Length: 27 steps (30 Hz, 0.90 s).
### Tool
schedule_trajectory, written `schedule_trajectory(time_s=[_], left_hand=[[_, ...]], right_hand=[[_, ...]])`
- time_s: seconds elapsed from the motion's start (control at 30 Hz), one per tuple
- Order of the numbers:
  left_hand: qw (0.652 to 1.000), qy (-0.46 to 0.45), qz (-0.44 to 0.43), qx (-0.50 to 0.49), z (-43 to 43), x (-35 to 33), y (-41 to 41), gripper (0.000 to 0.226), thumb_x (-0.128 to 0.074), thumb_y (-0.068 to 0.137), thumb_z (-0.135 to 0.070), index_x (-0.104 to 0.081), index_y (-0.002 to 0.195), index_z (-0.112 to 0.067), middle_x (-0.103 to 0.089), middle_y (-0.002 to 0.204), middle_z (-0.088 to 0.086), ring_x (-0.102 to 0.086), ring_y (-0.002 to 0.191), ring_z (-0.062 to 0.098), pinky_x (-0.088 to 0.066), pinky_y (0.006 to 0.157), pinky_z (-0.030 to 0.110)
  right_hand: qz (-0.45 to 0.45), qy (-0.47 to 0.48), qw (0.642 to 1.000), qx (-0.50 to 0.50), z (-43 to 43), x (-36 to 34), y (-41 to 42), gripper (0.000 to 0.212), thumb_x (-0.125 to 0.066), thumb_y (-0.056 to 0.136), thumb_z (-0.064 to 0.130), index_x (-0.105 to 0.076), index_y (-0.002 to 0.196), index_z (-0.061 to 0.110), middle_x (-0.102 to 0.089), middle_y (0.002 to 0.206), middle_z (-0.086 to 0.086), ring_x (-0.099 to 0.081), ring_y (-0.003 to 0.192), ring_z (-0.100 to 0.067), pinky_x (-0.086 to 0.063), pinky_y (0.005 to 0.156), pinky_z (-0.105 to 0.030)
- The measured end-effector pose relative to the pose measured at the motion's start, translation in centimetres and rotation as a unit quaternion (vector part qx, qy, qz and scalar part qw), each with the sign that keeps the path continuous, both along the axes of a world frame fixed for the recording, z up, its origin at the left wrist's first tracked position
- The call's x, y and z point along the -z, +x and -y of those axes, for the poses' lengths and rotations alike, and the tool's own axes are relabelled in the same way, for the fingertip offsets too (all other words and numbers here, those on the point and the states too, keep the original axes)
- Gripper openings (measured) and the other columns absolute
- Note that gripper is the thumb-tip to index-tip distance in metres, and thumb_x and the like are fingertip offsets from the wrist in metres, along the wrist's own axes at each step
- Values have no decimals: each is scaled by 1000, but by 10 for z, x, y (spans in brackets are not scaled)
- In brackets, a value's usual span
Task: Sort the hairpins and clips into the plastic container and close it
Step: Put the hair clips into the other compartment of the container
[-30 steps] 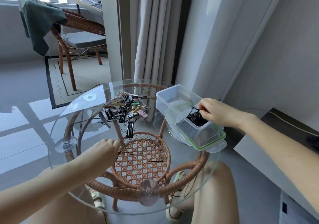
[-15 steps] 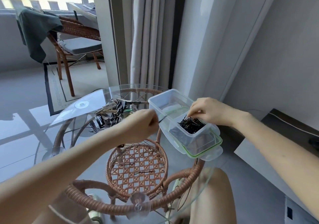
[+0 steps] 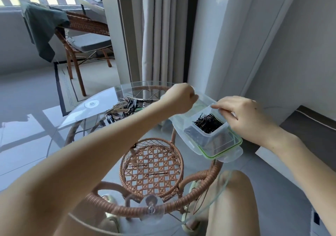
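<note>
A clear plastic container [image 3: 182,126] stands on its green-rimmed lid [image 3: 225,153] at the right edge of the round glass table [image 3: 81,119]. Its near corner holds a heap of black hairpins [image 3: 207,124]. My left hand [image 3: 179,97] hovers as a closed fist over the container's far end; what it holds is hidden inside the fist. My right hand [image 3: 243,115] pinches the container's near-right rim. A pile of mixed hair clips [image 3: 123,108] lies on the glass behind my left forearm. Two loose hairpins [image 3: 157,174] lie on the glass nearer to me.
Under the glass is a rattan frame with a woven lower shelf [image 3: 152,163]. My bare knee [image 3: 234,199] is under the table's near right edge. A curtain [image 3: 163,35] and wall stand just behind the table. A rattan chair [image 3: 85,26] with a green cloth stands far left.
My left hand rose from the near side of the table with a thin hairpin and moved right to above the container. My right hand stayed at the container.
</note>
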<state>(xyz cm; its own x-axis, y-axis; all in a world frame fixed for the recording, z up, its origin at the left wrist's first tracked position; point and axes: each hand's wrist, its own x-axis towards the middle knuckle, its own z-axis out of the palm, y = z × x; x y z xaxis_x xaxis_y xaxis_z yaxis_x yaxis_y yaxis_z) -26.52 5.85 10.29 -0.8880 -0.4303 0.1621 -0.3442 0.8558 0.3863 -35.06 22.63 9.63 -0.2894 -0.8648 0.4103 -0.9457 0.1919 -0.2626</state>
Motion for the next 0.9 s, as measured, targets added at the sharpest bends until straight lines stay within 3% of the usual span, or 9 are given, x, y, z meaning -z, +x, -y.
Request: schedule_trajectory(time_s=[0.13,0.2,0.33,0.47,0.57,0.7,0.9], left_hand=[[987,20,-107,-115,64,14,64,35,-43,95,-23,-67,90,3,-68,84,17,-63,78,31,-51,68,33],[978,16,-115,-175,95,32,98,35,-42,95,-27,-67,102,-3,-69,101,17,-64,93,31,-53,79,37],[968,47,-88,-229,139,71,142,45,-38,95,-40,-58,122,-10,-57,130,11,-52,121,26,-42,97,38],[971,41,-18,-236,178,105,155,73,-14,83,-64,-43,136,-23,-36,148,9,-29,138,26,-26,112,47],[971,44,50,-230,196,127,146,76,-3,78,-68,-24,142,-35,-16,155,3,-10,144,29,-7,116,54],[978,66,56,-187,214,129,118,82,9,72,-72,-13,143,-37,-8,156,0,-2,144,24,7,115,46],[987,96,61,-112,221,121,90,86,1,74,-70,-21,144,-26,-11,156,0,-3,145,16,5,117,39]], right_hand=[[133,-10,989,-66,26,19,57,29,-52,93,11,-61,120,9,-64,122,-1,-55,113,-7,-33,95,-4],[178,30,980,-80,49,38,80,38,-46,96,19,-49,133,10,-52,137,-3,-43,127,-8,-21,100,0],[205,105,971,-64,103,77,103,54,-34,99,37,-21,147,19,-17,157,-1,-8,145,-13,-5,114,-23],[170,132,976,-15,170,98,98,66,-22,93,55,-9,149,23,-1,159,-5,8,146,-21,5,116,-37],[173,124,975,62,223,110,80,70,-19,92,59,-8,149,21,0,158,-13,7,145,-30,5,117,-44],[179,143,963,139,275,121,55,70,-18,92,61,-12,149,20,-7,158,-14,-2,146,-32,2,117,-47],[176,153,972,5,303,118,52,49,-22,100,42,-34,143,21,-27,155,-5,-17,144,-20,-3,119,-42]])
